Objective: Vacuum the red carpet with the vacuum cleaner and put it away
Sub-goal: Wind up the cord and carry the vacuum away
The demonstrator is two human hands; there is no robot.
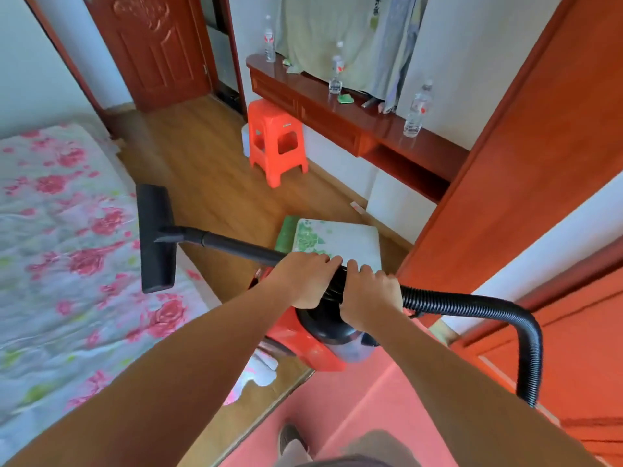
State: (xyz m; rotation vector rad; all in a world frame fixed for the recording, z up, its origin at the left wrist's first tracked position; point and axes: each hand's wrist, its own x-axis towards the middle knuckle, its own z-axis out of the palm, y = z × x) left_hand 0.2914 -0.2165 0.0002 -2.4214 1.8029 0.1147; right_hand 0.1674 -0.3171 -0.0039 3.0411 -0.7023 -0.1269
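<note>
While the left hand (305,281) and right hand (371,294) sit side by side, fingers (328,261) clenched round the black wand (242,247) where the hose (472,306) joins, the red vacuum cleaner (313,338) sits just beneath them at the edge of the red carpet (354,399), its floor head (156,237) reaching the flowered bed (67,247).

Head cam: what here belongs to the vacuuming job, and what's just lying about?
Job: vacuum cleaner, wand, floor head, hose, red carpet; left hand grips the wand, right hand grips the hose.
Lying about: orange stool, water bottles, wall shelf, bed, floral cushion.
</note>
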